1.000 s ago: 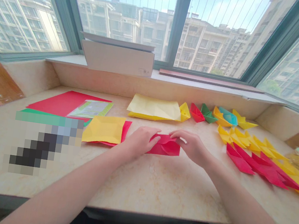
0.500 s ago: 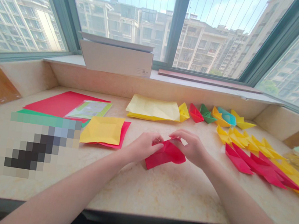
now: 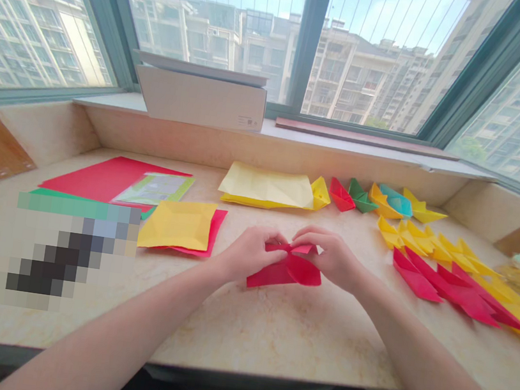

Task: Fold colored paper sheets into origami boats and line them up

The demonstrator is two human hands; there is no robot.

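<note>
A partly folded red sheet of paper [image 3: 285, 272] is held just above the front middle of the counter. My left hand [image 3: 256, 251] is closed on its left upper part, thumb pressed on the near face. On the upper right, my right hand [image 3: 330, 256] pinches the same paper with bent fingers. Between the two hands the paper's top edge gathers into a fold, and its lower right bulges in a curve. Some fingertips are hidden behind the paper. Left of my left hand lie a yellow square sheet [image 3: 178, 225] and red paper [image 3: 217, 231] beneath it.
Folded red paper boats [image 3: 415, 278] and yellow ones [image 3: 408, 238] line the right side. More coloured boats [image 3: 361, 196] stand at the back beside pale yellow sheets [image 3: 266, 186]. Large red sheets [image 3: 93, 175] lie back left. A white box [image 3: 201, 96] rests on the windowsill.
The red paper's upper edge has been drawn together between my hands, and its lower left corner has shifted slightly left and up. Both hands keep hold, nearly in the same place.
</note>
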